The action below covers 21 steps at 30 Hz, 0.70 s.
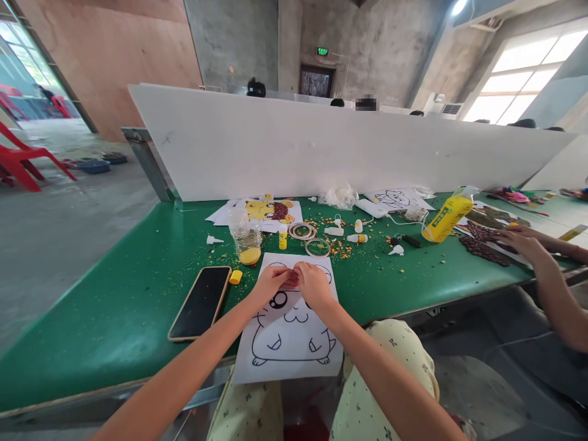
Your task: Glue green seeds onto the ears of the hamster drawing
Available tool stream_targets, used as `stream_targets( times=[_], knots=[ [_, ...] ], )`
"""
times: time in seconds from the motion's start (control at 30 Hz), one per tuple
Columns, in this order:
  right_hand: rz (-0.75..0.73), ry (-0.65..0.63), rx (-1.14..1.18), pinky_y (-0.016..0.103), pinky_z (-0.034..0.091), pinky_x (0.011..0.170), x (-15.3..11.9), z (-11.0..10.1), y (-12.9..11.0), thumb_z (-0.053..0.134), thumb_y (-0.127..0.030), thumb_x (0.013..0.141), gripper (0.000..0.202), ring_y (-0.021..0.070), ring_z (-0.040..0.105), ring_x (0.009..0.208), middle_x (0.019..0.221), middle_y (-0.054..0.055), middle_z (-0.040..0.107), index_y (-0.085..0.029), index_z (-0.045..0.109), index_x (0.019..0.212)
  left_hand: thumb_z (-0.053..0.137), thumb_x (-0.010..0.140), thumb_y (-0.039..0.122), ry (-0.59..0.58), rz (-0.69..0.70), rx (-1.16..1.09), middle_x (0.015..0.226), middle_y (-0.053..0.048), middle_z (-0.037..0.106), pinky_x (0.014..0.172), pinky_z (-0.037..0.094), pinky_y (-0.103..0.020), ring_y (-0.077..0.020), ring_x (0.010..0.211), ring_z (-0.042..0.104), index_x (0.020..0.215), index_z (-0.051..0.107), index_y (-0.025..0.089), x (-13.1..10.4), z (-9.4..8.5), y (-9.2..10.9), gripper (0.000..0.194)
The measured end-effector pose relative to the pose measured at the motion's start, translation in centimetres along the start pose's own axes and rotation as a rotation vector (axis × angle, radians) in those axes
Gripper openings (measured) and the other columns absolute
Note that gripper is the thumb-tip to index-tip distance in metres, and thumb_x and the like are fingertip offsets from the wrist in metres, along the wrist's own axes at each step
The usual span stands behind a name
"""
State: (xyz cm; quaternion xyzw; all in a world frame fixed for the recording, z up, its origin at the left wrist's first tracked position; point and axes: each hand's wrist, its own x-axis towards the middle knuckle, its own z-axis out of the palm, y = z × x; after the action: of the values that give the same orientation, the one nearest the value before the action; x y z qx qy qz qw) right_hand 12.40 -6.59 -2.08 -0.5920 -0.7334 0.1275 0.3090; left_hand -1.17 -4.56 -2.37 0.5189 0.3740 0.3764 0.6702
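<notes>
A sheet of paper with a printed hamster outline [294, 337] lies in front of me, its lower edge hanging past the table edge. Over the top of the drawing, my left hand [272, 285] and my right hand [314, 284] meet with fingertips pinched together. Whatever sits between those fingers is too small or hidden to make out. Just beyond the paper stand a small yellow glue bottle [282, 237] and a clear plastic bottle [247, 242] with yellow grains in its bottom. A yellow cap [236, 277] lies left of the sheet.
A phone [201, 303] lies at left on the green table [114, 306]. Tape rolls [302, 231], scattered grains and a partly covered hamster picture [271, 212] are farther back. At right are a yellow bottle [448, 215] and another person's hands [521, 239]. A white board [321, 147] walls the back.
</notes>
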Motion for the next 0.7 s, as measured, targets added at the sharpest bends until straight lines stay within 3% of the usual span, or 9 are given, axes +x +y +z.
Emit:
stream_targets(
  times=[0.33,0.47,0.7],
  knots=[
    [0.091,0.053,0.330,0.028,0.043,0.067,0.3,-1.1,0.3,0.037,-0.023,0.087,0.025,0.0163,0.059,0.072,0.080,0.005,0.067,-0.019,0.061,0.087,0.064,0.068,0.035,0.050,-0.005,0.010,0.074,-0.008,0.069,0.077,0.050,-0.030,-0.0161,0.071,0.065,0.076,0.066,0.010,-0.2,0.2,1.1,0.026],
    [0.162,0.068,0.508,0.027,0.046,0.060,0.5,-1.0,0.9,0.034,-0.030,0.086,0.028,0.0147,0.058,0.063,0.070,0.004,0.064,-0.018,0.057,0.076,0.065,0.068,0.038,0.054,-0.010,0.017,0.075,-0.010,0.069,0.076,0.051,-0.032,-0.0177,0.070,0.065,0.076,0.066,0.009,-0.2,0.3,1.2,0.030],
    [0.226,0.037,0.758,0.027,0.051,0.057,1.1,-1.3,1.5,0.049,-0.039,0.077,0.027,0.0143,0.061,0.059,0.068,0.006,0.065,-0.015,0.060,0.078,0.064,0.071,0.036,0.049,0.026,0.032,0.077,-0.010,0.070,0.078,0.051,-0.033,-0.0185,0.073,0.066,0.079,0.067,0.009,-0.4,0.3,1.5,0.028]
  ],
)
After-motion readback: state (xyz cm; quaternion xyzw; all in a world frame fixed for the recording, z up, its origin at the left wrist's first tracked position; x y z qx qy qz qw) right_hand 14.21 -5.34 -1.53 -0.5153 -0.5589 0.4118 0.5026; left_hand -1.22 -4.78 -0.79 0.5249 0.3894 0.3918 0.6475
